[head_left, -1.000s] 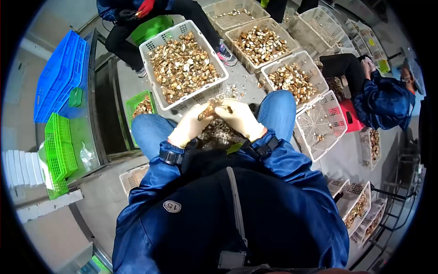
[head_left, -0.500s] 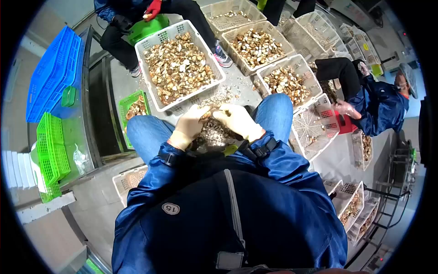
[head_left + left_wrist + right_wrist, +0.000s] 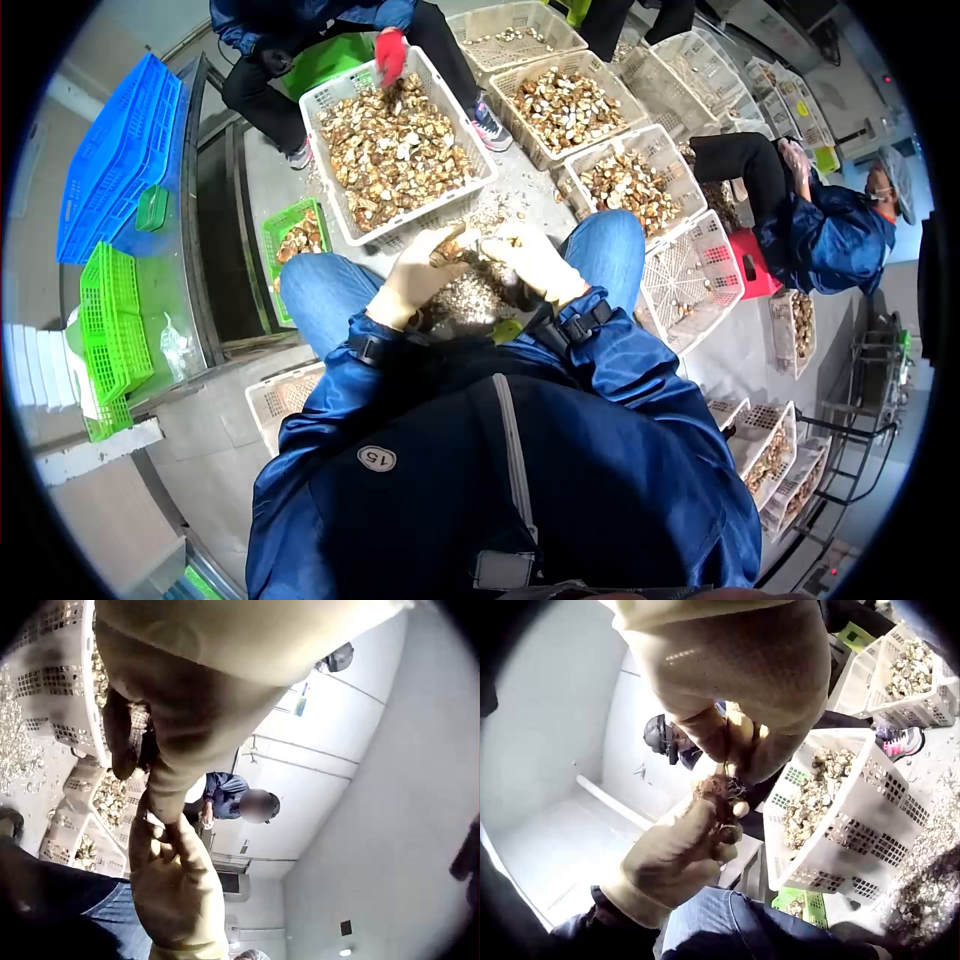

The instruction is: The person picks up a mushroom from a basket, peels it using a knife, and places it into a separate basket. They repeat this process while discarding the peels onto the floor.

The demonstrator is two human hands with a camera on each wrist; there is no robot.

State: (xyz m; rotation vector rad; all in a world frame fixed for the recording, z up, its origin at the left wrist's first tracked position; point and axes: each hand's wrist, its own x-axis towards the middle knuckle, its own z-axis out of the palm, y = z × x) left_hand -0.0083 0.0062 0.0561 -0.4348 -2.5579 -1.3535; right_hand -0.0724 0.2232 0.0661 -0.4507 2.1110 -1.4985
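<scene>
My gloved left hand grips a brown, mushroom-like clump with dark stringy bits and a cream end. Close over it is my gloved right hand, fingers curled with their tips together. A thin dark sliver shows between the right fingers in the right wrist view; I cannot tell what it is, as the fingers hide most of it. Both hands meet between my knees, over a pile of pale speckled scraps. Just ahead stands a large white crate full of similar brown and cream pieces.
More filled crates stand ahead and to the right, beside a nearly bare white crate. A small green basket sits by my left knee. One person reaches in with a red glove; another person sits at right.
My hands have shifted a little, with the left palm more turned up. The red-gloved hand opposite has moved down into the large crate. The person at right has drawn a hand back.
</scene>
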